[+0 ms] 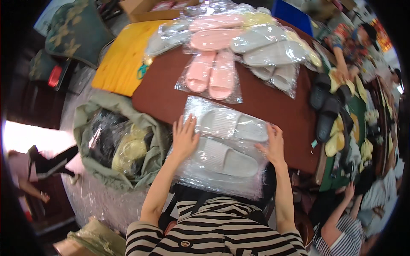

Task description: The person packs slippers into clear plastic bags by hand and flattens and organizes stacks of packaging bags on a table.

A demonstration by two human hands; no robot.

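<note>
A pair of light grey slippers (230, 160) lies side by side in a clear plastic bag (215, 190) at the table's near edge, over my lap. My left hand (186, 135) lies flat on the bag's left side, fingers stretched and a little apart. At the opposite side, my right hand (272, 144) touches the bag by the end of the upper slipper. Its thumb rests on the plastic, apart from the fingers. Just beyond, a bagged pair of pink slippers (210, 77) lies on the brown table (162, 94).
Several bagged pink, grey and yellow slippers (273, 53) are piled at the table's far side. Left of me stands a green sack (87, 145) holding black and yellow slippers. A yellow board (117, 59) adjoins the table. Co-workers sit at a green table (329, 175) on the right.
</note>
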